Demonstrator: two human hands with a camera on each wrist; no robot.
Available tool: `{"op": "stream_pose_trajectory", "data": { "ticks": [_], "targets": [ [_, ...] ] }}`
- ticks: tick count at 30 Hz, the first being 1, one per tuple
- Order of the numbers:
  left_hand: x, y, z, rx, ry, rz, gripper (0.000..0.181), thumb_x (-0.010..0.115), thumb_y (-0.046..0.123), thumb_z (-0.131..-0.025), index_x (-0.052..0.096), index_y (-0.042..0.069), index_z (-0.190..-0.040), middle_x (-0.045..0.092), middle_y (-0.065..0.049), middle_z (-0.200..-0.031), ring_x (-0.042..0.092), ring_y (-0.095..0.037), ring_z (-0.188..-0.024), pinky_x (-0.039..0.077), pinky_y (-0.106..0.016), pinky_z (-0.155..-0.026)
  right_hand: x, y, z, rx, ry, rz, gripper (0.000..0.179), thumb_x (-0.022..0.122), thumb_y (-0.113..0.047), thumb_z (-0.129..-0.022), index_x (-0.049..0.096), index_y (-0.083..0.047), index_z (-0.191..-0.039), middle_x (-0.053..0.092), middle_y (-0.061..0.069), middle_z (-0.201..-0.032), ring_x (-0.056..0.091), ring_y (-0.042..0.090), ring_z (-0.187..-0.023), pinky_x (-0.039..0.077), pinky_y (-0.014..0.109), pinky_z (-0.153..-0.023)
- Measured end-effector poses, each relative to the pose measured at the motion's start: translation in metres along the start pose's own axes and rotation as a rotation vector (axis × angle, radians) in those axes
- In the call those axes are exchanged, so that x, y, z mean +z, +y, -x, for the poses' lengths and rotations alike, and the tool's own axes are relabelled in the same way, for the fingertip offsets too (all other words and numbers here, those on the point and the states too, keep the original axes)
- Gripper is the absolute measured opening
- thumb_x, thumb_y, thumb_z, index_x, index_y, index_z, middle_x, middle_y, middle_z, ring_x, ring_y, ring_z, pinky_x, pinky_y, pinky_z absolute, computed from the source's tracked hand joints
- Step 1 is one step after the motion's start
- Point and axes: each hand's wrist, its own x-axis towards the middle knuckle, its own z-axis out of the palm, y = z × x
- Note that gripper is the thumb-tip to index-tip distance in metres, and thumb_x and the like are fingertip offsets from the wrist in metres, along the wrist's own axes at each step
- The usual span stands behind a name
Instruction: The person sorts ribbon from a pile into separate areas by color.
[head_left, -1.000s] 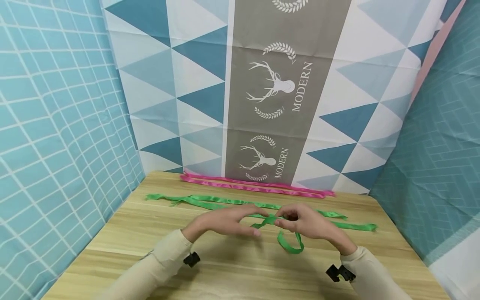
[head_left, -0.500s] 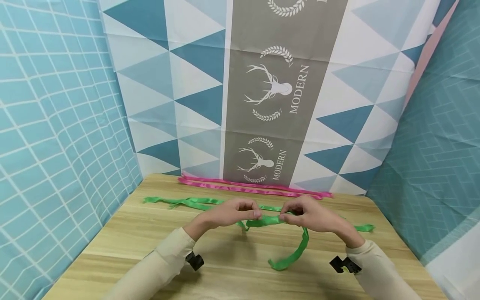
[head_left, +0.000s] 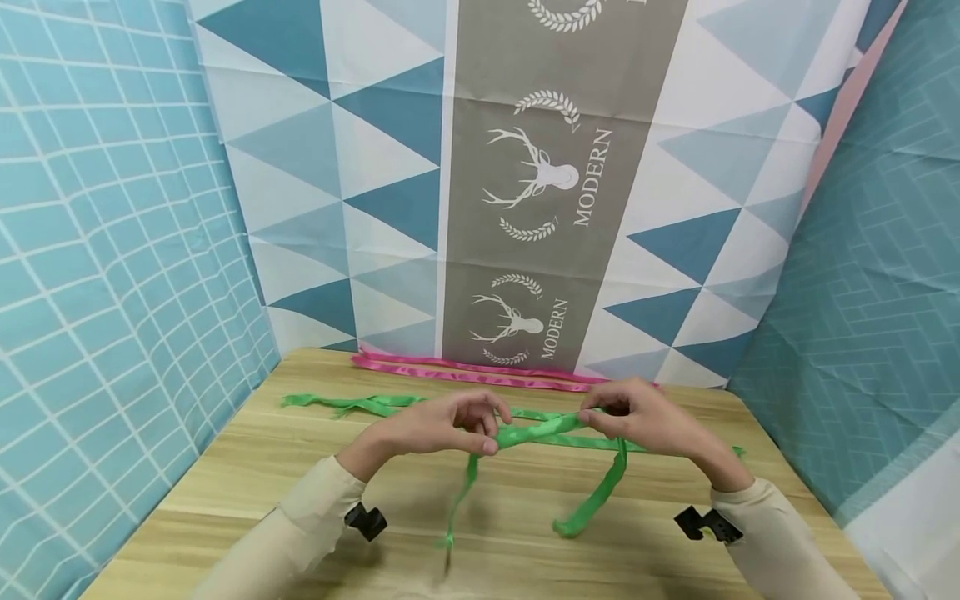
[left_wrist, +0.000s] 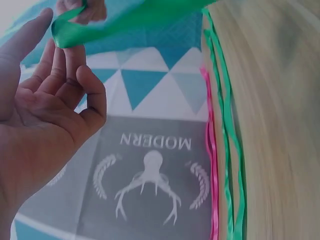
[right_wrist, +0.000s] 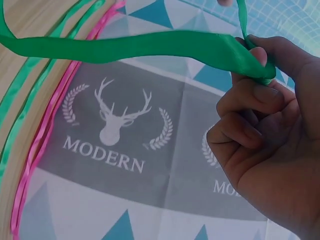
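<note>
A green satin ribbon (head_left: 543, 427) is stretched between my two hands above the table, sloping up to the right. My left hand (head_left: 442, 421) pinches its left part near the thumb tip, and a thin tail hangs down below. In the left wrist view the ribbon (left_wrist: 135, 22) folds over at the fingertips of the left hand (left_wrist: 50, 110). My right hand (head_left: 648, 417) grips the other part between thumb and forefinger, with a longer tail curving down below it. The right wrist view shows the ribbon (right_wrist: 125, 46) bent around the fingertips, the other fingers curled beneath.
More green ribbons (head_left: 322, 401) lie lengthwise across the wooden table (head_left: 247, 475) behind my hands. Farther back, pink ribbons (head_left: 450, 375) run along the foot of the patterned backdrop (head_left: 397, 275). Blue tile-patterned sheets (head_left: 97, 250) enclose the sides.
The left hand, loosely spread beside the ribbon a second ago, has closed on it. The right hand has moved right and slightly up. More ribbon now spans between them, and both tails hang down.
</note>
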Motion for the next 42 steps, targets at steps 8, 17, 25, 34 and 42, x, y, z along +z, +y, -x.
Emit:
{"op": "stream_pose_trajectory", "data": {
  "ticks": [8, 17, 25, 34, 42],
  "targets": [
    [-0.027, 0.005, 0.033, -0.038, 0.136, -0.087, 0.034, 0.075, 0.017, -0.096, 0.060, 0.013, -0.127, 0.066, -0.014, -0.099, 0.062, -0.034, -0.081, 0.053, -0.043, -0.073, 0.000, 0.013, 0.014, 0.021, -0.028, -0.044, 0.009, 0.064, -0.011, -0.102, 0.073, -0.012, -0.104, 0.063, -0.001, -0.073, 0.052, 0.008, -0.059, 0.045, 0.026, -0.053],
    [-0.048, 0.007, 0.065, -0.059, 0.220, -0.141, 0.030, 0.072, 0.014, -0.098, 0.061, 0.012, -0.125, 0.065, -0.015, -0.098, 0.059, -0.038, -0.077, 0.051, -0.036, -0.069, 0.012, 0.028, 0.025, 0.047, -0.033, 0.079, 0.015, 0.068, -0.003, -0.094, 0.072, -0.016, -0.101, 0.062, -0.010, -0.080, 0.050, 0.008, -0.062, 0.045, 0.027, -0.055],
    [-0.057, 0.001, 0.082, -0.094, 0.247, -0.141, 0.027, 0.070, 0.016, -0.099, 0.061, 0.012, -0.124, 0.065, -0.015, -0.099, 0.060, -0.042, -0.080, 0.051, -0.037, -0.070, 0.032, 0.035, 0.026, -0.015, -0.118, -0.022, 0.027, 0.066, 0.004, -0.089, 0.067, -0.022, -0.097, 0.058, -0.009, -0.077, 0.047, 0.005, -0.062, 0.042, 0.027, -0.054],
    [-0.065, -0.008, 0.086, -0.148, 0.267, -0.155, 0.027, 0.072, 0.019, -0.098, 0.062, 0.014, -0.123, 0.065, -0.015, -0.099, 0.061, -0.039, -0.079, 0.051, -0.037, -0.069, 0.046, 0.046, 0.026, -0.134, -0.164, -0.449, 0.015, 0.061, 0.006, -0.096, 0.056, -0.008, -0.094, 0.057, 0.013, -0.099, 0.054, 0.025, -0.087, 0.046, 0.040, -0.074],
    [-0.082, -0.019, 0.097, -0.192, 0.301, -0.211, 0.030, 0.074, 0.022, -0.097, 0.063, 0.013, -0.124, 0.065, -0.016, -0.101, 0.061, -0.032, -0.080, 0.052, -0.037, -0.071, 0.041, 0.070, 0.039, 0.002, -0.011, -0.633, 0.004, 0.060, 0.004, -0.099, 0.057, 0.001, -0.100, 0.050, 0.009, -0.084, 0.044, 0.027, -0.070, 0.045, 0.038, -0.064]
  ]
}}
